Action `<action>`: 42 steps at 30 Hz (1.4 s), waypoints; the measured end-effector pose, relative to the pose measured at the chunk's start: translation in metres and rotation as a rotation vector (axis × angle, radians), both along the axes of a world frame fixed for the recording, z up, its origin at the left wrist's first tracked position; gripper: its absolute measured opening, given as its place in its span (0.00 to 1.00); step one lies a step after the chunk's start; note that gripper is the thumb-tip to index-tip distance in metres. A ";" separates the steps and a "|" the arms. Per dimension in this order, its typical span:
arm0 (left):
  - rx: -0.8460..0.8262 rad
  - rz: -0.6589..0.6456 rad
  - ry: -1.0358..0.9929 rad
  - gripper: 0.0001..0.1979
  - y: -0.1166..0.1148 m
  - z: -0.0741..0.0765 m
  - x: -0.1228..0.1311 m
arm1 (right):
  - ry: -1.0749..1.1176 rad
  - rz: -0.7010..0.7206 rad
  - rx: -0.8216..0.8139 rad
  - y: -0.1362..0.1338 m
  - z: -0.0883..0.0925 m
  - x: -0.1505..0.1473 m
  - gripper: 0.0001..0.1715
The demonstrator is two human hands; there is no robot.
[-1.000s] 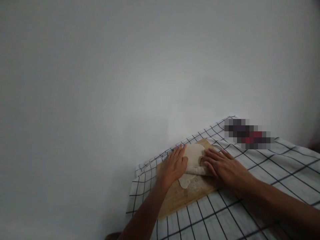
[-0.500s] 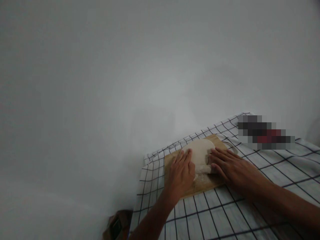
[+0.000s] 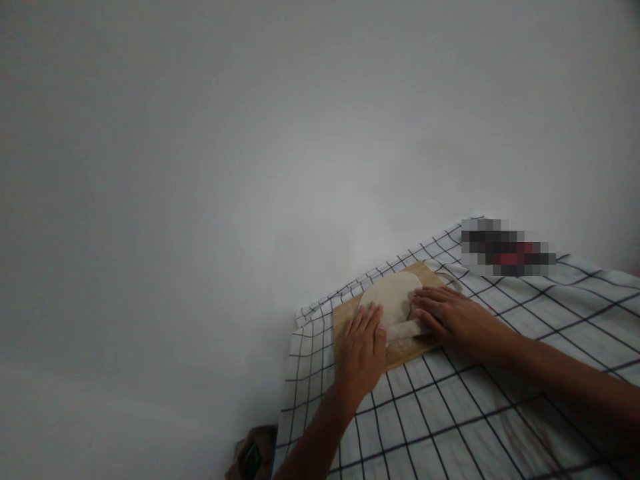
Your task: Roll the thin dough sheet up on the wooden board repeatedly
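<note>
A flat, pale round of dough (image 3: 393, 293) lies on a wooden board (image 3: 344, 313). Across its near part runs a pale, floury rolling pin (image 3: 404, 330), showing only between my hands. My left hand (image 3: 363, 341) rests over the pin's left end, its fingers stretched forward onto the edge of the dough. Over the right end lies my right hand (image 3: 453, 317), fingers extended and pointing left across the dough's right side. Both hands press from above rather than wrap round the pin. Its two ends are hidden beneath them.
The board sits on a white cloth with a black grid (image 3: 425, 407), which covers the table. A blurred-out dark and red patch (image 3: 507, 250) is at the back right. Brown box-like object (image 3: 253, 453) stands low at left. A pale wall rises behind.
The camera view has shifted a little, so board, cloth and hands sit slightly higher in the picture. Both hands stay on the rolling pin, which shows nearer the board's front edge.
</note>
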State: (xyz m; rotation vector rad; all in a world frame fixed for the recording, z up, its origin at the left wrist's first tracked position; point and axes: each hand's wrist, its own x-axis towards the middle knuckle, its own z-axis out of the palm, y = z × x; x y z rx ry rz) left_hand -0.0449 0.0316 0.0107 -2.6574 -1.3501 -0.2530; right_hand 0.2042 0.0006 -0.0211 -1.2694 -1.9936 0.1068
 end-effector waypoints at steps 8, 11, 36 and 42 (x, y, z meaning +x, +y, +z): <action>-0.001 0.036 0.031 0.26 0.071 -0.002 0.019 | -0.026 -0.184 0.013 0.011 0.001 0.023 0.20; -0.108 0.073 -0.009 0.27 0.096 -0.002 0.026 | -0.048 -0.176 0.024 0.013 0.002 0.030 0.18; 0.041 0.090 -0.061 0.23 0.054 0.000 0.032 | 0.102 -0.083 -0.078 0.013 0.017 0.039 0.15; 0.081 0.152 -0.137 0.22 0.044 -0.007 0.032 | 0.189 -0.092 -0.164 0.011 0.017 0.036 0.15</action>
